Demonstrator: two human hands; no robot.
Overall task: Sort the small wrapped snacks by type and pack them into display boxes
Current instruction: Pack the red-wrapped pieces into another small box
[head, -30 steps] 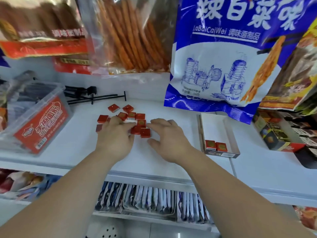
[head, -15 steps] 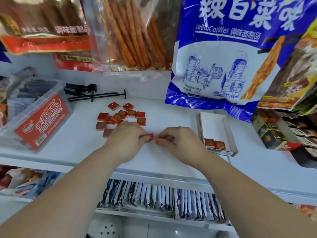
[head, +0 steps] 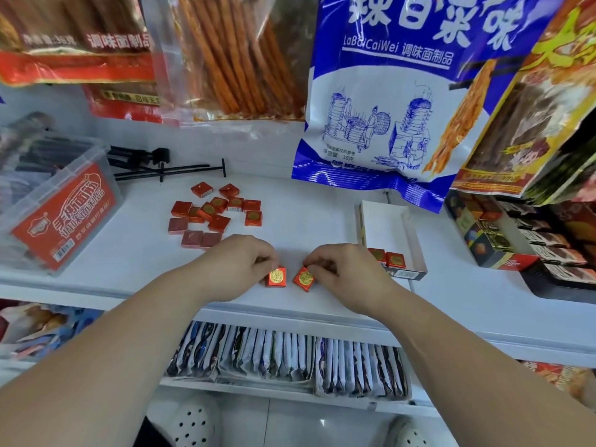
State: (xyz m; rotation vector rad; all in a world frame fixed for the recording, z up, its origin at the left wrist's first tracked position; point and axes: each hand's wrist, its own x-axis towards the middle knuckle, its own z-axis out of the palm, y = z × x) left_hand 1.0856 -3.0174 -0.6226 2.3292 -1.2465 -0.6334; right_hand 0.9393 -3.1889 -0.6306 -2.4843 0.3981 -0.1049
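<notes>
Several small red foil-wrapped squares (head: 215, 214) lie in a loose pile on the white shelf (head: 309, 221). My left hand (head: 235, 269) pinches one red square with a gold seal (head: 276, 277) near the shelf's front edge. My right hand (head: 346, 272) pinches a second gold-sealed square (head: 304, 279) beside it, tilted. A narrow white display box (head: 406, 233) stands to the right, with two red squares (head: 388, 258) upright at its near end.
A clear plastic tub with a red label (head: 61, 204) stands at the left. A black tripod (head: 151, 162) lies at the back. Large snack bags (head: 387, 91) hang above. Boxes of dark packets (head: 516, 240) fill the right side, and sachets (head: 283, 353) the shelf below.
Both hands have drawn back from the pile toward the front edge, each taking one red square. The squares are now turned so their gold seals face up.
</notes>
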